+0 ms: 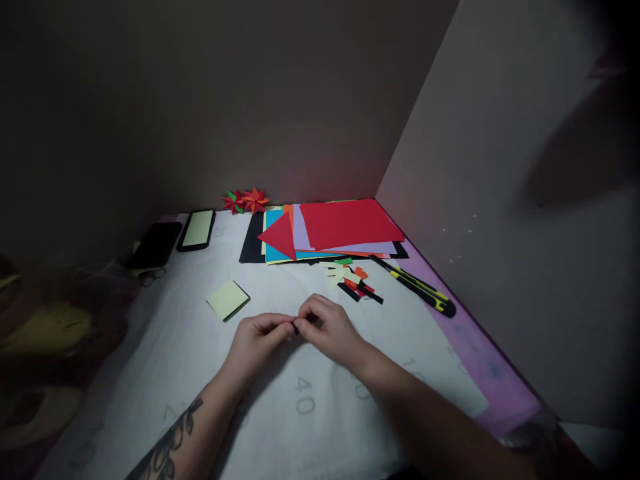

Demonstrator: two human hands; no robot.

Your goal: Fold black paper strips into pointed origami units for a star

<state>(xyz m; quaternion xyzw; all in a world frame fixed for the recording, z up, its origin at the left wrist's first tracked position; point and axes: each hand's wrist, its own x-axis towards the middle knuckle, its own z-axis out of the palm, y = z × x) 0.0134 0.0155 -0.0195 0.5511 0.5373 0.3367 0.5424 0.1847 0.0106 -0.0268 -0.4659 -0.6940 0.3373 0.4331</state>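
Note:
My left hand (265, 337) and my right hand (325, 327) meet fingertip to fingertip above the white sheet (350, 427). Both are closed in a pinch on one small piece of black paper (296, 329), mostly hidden by the fingers, so its shape cannot be made out. To the left of my hands lies a small stack of pale yellow square papers (227, 299) with a dark edge beneath. Beyond my right hand is a loose pile of cut paper strips (353, 277) in black, orange, green and cream.
Coloured paper sheets (350, 223) are stacked by the back wall, with a red folded triangle (281, 237) on them. A yellow and black utility knife (420, 289) lies right. Two folded paper stars (255, 200) and a phone-like device (197, 230) sit at the back left.

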